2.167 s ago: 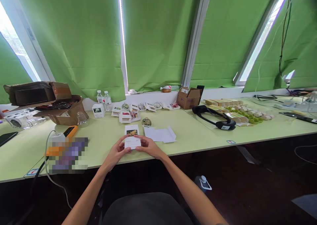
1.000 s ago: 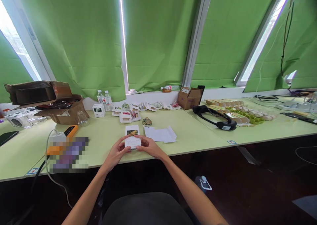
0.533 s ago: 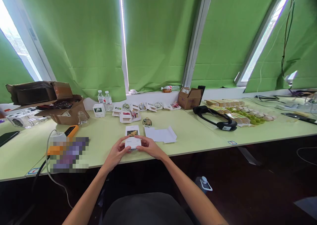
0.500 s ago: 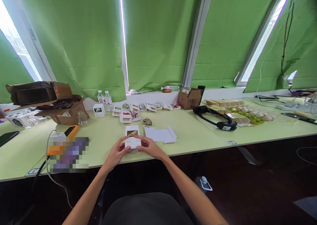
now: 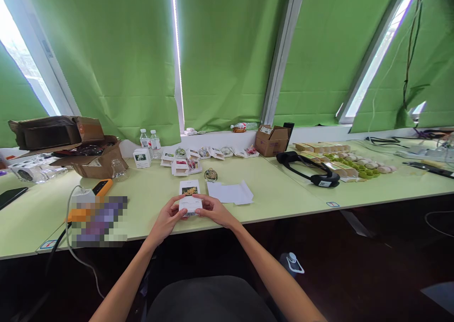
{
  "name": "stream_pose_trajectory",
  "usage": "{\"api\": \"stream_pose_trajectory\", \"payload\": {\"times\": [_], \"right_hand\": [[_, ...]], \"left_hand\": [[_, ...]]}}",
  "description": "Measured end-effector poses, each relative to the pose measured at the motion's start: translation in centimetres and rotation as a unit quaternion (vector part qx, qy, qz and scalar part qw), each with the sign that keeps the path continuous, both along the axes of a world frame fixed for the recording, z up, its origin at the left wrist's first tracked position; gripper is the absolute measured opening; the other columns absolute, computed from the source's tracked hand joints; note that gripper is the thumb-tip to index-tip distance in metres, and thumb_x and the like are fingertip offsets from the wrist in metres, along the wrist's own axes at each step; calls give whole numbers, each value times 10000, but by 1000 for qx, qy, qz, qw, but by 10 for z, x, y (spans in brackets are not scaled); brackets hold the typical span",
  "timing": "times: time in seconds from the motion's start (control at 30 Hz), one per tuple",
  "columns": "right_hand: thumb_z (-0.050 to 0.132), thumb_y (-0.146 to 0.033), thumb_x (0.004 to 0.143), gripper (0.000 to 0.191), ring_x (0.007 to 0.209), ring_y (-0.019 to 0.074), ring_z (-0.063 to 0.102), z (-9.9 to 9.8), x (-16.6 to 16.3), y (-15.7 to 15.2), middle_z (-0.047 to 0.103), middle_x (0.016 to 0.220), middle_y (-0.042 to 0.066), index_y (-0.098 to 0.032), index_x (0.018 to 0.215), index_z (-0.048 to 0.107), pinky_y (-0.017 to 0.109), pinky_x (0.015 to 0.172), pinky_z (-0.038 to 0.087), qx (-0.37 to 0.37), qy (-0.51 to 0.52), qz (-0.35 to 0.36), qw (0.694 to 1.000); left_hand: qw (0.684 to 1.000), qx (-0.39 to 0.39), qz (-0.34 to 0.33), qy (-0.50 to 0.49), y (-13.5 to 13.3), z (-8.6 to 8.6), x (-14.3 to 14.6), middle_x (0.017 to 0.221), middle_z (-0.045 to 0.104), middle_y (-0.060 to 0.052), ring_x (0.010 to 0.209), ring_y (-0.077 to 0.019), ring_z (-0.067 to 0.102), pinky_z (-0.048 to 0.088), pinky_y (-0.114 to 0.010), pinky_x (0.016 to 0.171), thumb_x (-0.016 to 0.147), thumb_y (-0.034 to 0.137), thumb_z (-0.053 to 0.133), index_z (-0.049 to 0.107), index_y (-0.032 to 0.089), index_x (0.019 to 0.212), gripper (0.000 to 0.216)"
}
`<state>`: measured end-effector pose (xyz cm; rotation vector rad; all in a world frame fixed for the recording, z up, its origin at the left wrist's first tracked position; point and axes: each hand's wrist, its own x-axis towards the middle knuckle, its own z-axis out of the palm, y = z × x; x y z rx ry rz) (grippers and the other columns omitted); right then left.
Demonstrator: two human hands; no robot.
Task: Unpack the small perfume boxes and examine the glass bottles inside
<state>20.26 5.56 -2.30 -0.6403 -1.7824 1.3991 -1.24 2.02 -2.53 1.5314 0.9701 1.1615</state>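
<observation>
head view:

item: white carton (image 5: 190,204), printed with small text. location: near edge of the pale green table (image 5: 276,189), between both hands. a panel with a yellow-flower photograph (image 5: 189,190) lies just beyond; whether joined to it cannot be told.

left hand (image 5: 167,218): half curled, thumb on the carton's near left corner, index finger reaching to its far edge; has hold of it.

right hand (image 5: 214,212): same pose mirrored, thumb on the near right corner; has hold of it.

surroundings: round gold-rimmed ornament (image 5: 210,175) beyond the carton; unfolded white sheet (image 5: 230,193) near the right hand, apart from it; opened white cartons (image 5: 180,168) farther back, some with round pieces beside or in them.

handling note, by judgement: pinch lightly and evenly at both sides, since thin card probably dents; square the edges before pressing; keep fingertips off the corners and clear of the ornament.

differences from the earliest frame: barcode (image 5: 190,213) on the near side shows more plainly, so the carton seems slightly tipped; grip, ornament and sheet look unchanged.
</observation>
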Motion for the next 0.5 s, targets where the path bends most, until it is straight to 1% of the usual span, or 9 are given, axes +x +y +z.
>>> {"api": "stream_pose_trajectory", "payload": {"times": [0.2,0.33,0.5], "right_hand": [[729,-413,749,624,967,212,607,2,0,-1,665,1064,65,-245,1315,523,363,866,480,1,3,3,1000],[742,-416,732,660,1003,226,604,2,0,0,669,1072,68,-237,1324,512,386,896,469,-2,5,4,1000],[735,-424,737,658,1030,237,600,1,0,0,666,1095,74,-244,1327,508,391,897,473,-9,3,4,1000]], "left_hand": [[1000,6,16,-9,0,-3,1,1115,653,-100,987,-256,626,539,-433,838,845,465,578,412,194,1353,599],[1000,1,0,-10,-2,0,0,1133,647,-106,976,-253,630,535,-430,855,851,466,570,405,192,1362,603],[1000,3,-4,0,-2,4,0,1089,663,-89,961,-250,635,532,-446,868,833,447,603,400,209,1369,620]]}}
